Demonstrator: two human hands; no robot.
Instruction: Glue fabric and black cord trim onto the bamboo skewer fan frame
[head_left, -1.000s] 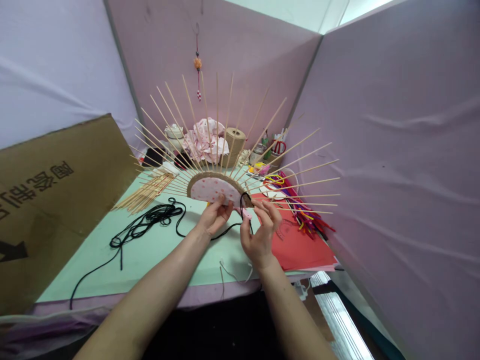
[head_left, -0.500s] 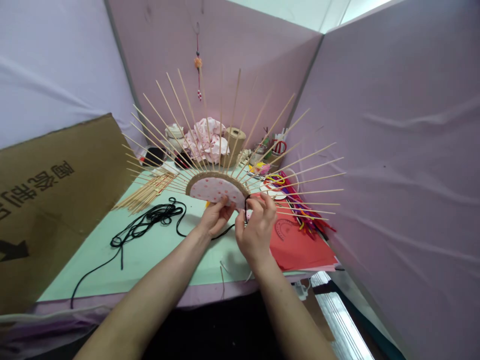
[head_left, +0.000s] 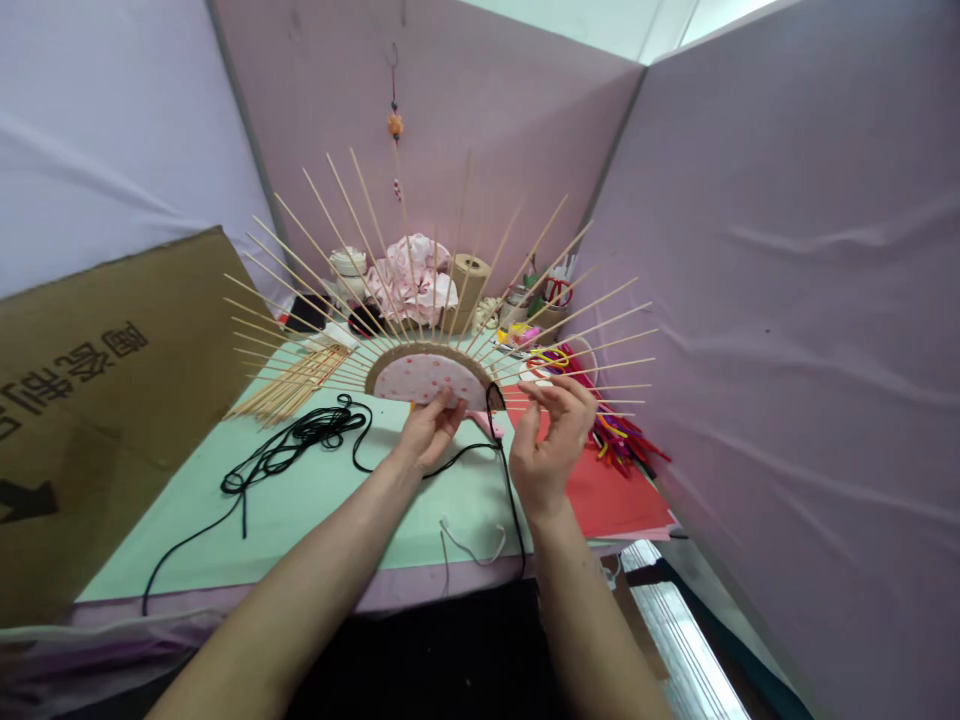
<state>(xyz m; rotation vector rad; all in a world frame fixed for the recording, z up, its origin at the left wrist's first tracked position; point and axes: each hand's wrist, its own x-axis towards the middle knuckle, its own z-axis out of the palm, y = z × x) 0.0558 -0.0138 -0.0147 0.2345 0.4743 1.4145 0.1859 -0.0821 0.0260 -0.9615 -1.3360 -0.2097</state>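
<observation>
My left hand (head_left: 435, 430) grips the lower edge of a half-round fan base (head_left: 420, 378), covered in pink dotted fabric with a brown curved rim. Many thin wooden sticks (head_left: 341, 285) spread out from that rim. A black cord (head_left: 491, 400) loops at the base's right corner; one end hangs down toward the table's front edge, and another part runs left under my left wrist to a loose tangle (head_left: 319, 428). Just right of the corner is my right hand (head_left: 553, 440), raised with fingers bent and apart, near the lowest sticks. I see nothing held in it.
A bundle of bamboo sticks (head_left: 296, 380) lies at the left beside a large cardboard sheet (head_left: 112, 400). Red paper (head_left: 615, 500) and colourful pipe cleaners (head_left: 619, 430) are at the right. Behind stand a twine spool (head_left: 469, 285), crumpled pink fabric (head_left: 412, 280) and red-handled scissors (head_left: 558, 292).
My right hand has moved right, off the corner and the black cord, and its fingers have spread. The cord end now hangs down. The fan base has shifted slightly left.
</observation>
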